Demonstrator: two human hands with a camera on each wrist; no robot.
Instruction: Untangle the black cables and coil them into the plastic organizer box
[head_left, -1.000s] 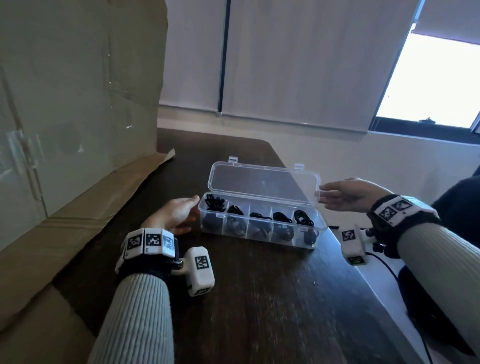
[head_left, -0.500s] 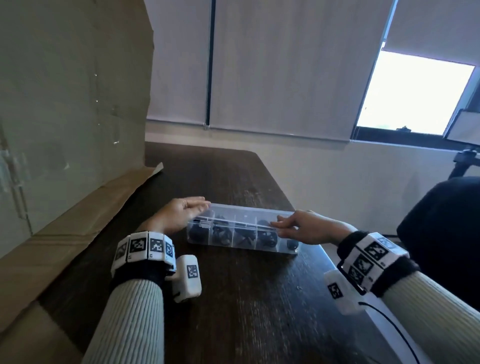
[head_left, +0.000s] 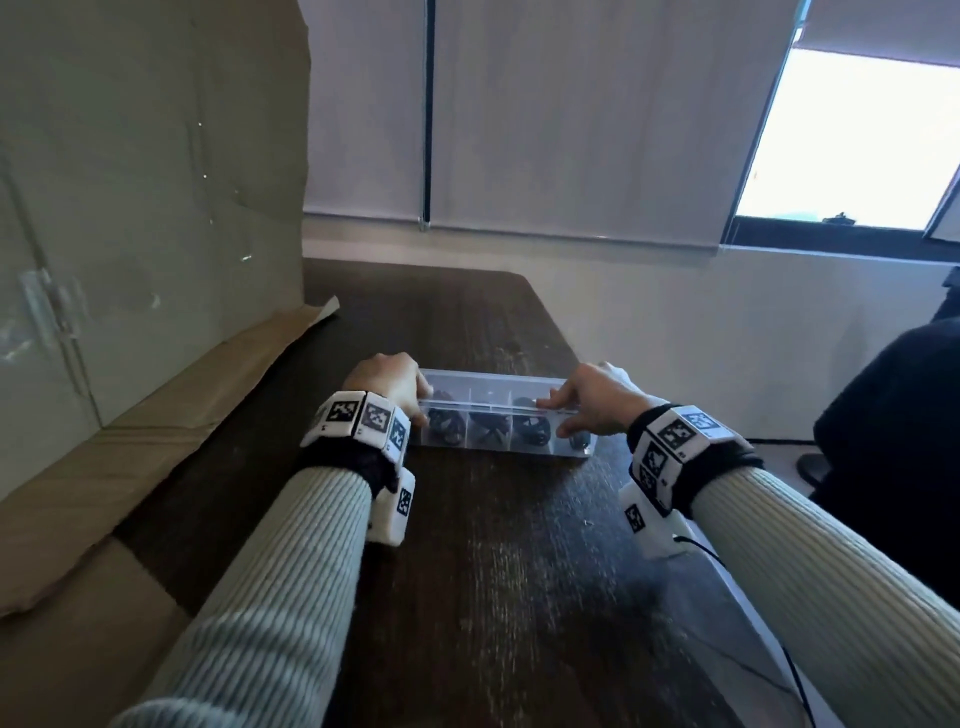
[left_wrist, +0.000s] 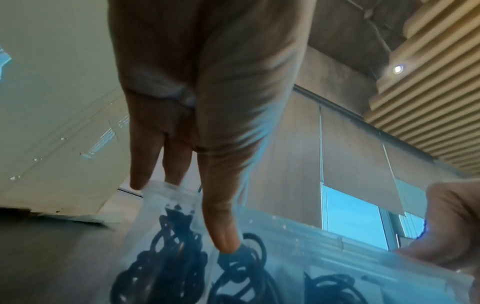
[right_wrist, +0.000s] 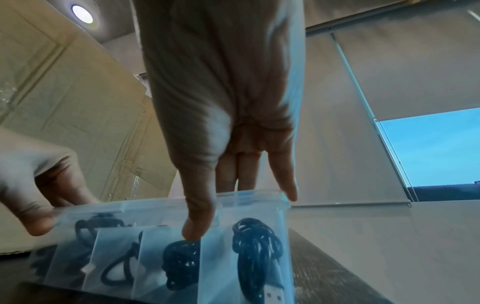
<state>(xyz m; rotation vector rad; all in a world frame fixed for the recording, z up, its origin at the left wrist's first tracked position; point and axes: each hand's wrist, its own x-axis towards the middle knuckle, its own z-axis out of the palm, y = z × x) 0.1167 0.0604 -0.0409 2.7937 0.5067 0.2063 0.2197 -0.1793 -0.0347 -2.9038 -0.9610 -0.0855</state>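
The clear plastic organizer box (head_left: 498, 388) lies on the dark table with its lid down. Coiled black cables (head_left: 445, 423) fill its compartments; the rightmost coil (right_wrist: 257, 257) ends in a USB plug. My left hand (head_left: 415, 402) grips the box's left end, fingers over the lid and thumb (left_wrist: 223, 236) on the front wall. My right hand (head_left: 558, 415) grips the right end the same way, its thumb (right_wrist: 197, 216) pressing the front wall. The box (left_wrist: 311, 246) shows more coils (left_wrist: 161, 267) in the left wrist view.
A tall cardboard sheet (head_left: 130, 208) stands along the left, its flap (head_left: 156, 441) lying on the wooden table (head_left: 493, 571). The table's right edge runs close to my right wrist. A black shape (head_left: 893, 441) sits beyond it. Wall and blinds lie behind.
The lid stood open a second ago; my right hand brought it down. Both hands have since moved onto the box's ends and now grip it.
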